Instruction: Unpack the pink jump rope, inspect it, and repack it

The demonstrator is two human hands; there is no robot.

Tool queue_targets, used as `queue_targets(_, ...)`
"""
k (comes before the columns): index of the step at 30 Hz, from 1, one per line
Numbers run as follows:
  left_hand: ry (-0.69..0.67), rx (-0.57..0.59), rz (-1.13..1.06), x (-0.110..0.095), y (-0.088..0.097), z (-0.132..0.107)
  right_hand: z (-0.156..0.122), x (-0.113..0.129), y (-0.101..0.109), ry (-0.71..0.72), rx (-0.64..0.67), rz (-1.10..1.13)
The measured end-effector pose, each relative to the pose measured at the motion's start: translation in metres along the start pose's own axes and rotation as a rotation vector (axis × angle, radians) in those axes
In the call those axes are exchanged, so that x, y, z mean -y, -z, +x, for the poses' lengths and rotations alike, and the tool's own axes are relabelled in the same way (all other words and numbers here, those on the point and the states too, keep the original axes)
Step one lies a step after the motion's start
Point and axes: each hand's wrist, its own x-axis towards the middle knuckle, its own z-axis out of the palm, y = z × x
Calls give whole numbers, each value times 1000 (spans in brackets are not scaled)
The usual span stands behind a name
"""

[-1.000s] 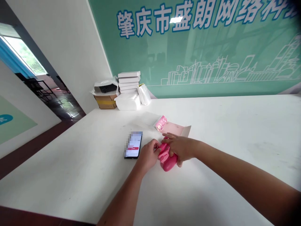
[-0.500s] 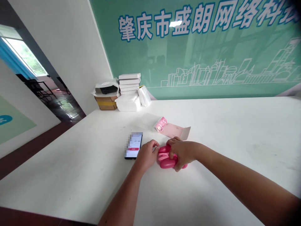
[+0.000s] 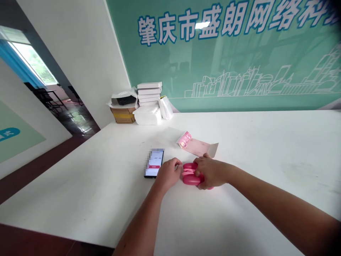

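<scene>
A small pink hinged case (image 3: pixel 190 173) lies on the white table (image 3: pixel 239 213), its two halves nearly together with a paler pink layer between them. My right hand (image 3: pixel 210 172) is wrapped over its right side, fingers curled on the top half. My left hand (image 3: pixel 168 175) is curled at its left edge, fingertips touching the case. A black phone (image 3: pixel 154 163) with a lit screen lies flat just left of my left hand. A pink paper box sleeve (image 3: pixel 198 145) lies flat just behind the case.
At the table's far left corner stand a stack of white boxes (image 3: pixel 149 93), a brown carton (image 3: pixel 123 114), white packets (image 3: pixel 147 115) and a plastic bag (image 3: pixel 165 106). A green wall panel runs behind. The table's left edge drops to a dark floor.
The pink case has gone from tilted and gaping to lying flat with its halves nearly closed. My right hand has shifted from resting on top to gripping its right side.
</scene>
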Motion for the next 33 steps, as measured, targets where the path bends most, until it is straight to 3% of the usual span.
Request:
queue_targets(6, 26, 24, 18, 0, 3, 0, -5, 0, -1, -69, -72, -13)
queue_targets(10, 54, -1, 50, 1, 5, 1, -12, -13, -2, -159, -140, 44)
queue_targets(13, 67, -83, 80, 2, 6, 5, -14, -30, 6, -214, -220, 69)
queue_targets(18, 17, -306, 203, -6, 10, 27, 0, -61, 36, -254, -379, 100)
queue_targets(21, -60, -298, 250, -16, 9, 52, 19, -78, 47, -350, -296, 2)
queue_targets(25, -115, -230, 293, -28, -5, 90, 46, -94, 43, -427, -172, -85)
queue_targets(33, 46, -92, 490, -23, -35, 133, 72, -101, 26, -471, -70, -80)
